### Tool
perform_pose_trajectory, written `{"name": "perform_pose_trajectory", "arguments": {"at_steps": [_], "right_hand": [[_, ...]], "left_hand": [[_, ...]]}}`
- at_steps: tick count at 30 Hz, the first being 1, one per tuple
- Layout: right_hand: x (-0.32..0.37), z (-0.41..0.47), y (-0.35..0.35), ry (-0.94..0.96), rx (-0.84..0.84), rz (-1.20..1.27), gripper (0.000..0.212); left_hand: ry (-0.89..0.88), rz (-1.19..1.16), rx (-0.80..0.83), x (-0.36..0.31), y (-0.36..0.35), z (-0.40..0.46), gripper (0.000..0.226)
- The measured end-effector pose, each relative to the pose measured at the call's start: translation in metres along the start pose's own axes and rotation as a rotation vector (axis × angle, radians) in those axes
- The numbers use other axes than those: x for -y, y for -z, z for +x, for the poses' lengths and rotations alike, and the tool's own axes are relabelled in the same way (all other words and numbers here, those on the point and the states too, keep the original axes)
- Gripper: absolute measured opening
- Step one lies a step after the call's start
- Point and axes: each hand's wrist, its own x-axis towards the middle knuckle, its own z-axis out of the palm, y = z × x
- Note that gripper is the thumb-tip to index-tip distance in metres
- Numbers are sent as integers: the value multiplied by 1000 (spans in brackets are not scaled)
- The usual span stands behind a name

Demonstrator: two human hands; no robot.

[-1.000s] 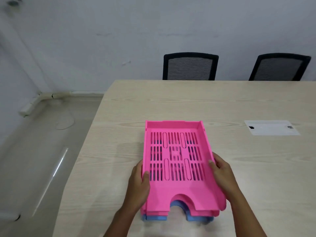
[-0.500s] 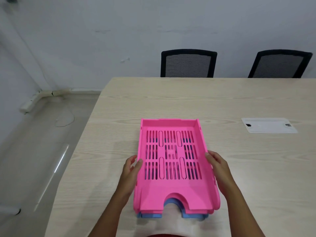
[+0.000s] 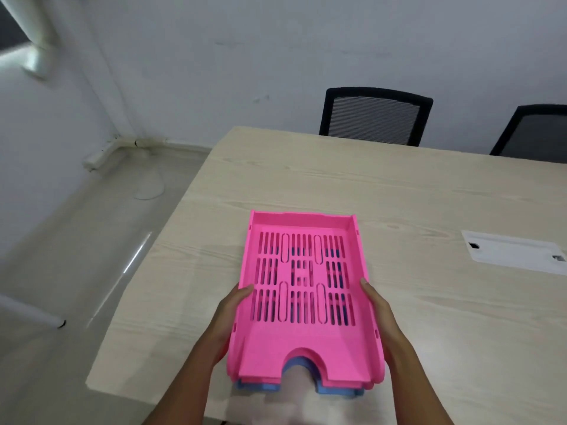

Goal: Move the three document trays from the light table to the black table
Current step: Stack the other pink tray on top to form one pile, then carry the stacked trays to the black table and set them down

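Surface: I see a light wood table (image 3: 399,191), white wall, two black chairs (image 3: 376,116) at far edge | Hands: left hand (image 3: 228,317) and right hand (image 3: 379,314) clasp the stack's long sides | Trays: pink tray (image 3: 303,342) nested over blue tray (image 3: 334,394), empty, near the table's front-left corner.

No readable text, label, brand or number anywhere; marks on the white plate (image 3: 515,253) too small to read.
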Motion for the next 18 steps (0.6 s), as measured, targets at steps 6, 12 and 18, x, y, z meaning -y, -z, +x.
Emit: {"name": "perform_pose_trajectory", "arguments": {"at_steps": [6,12,18], "right_hand": [[4,25,-62,-54,192,-120,53],[1,40,-179,-80,402,-262,55],[-38,38,-328,-163,615,-268,63]], "left_hand": [[-85,-175,-167,10,50,-38,50],[-210,-305,-388,7,124,-94,67],[-266,-441,-553,5,237,-160,55]]}}
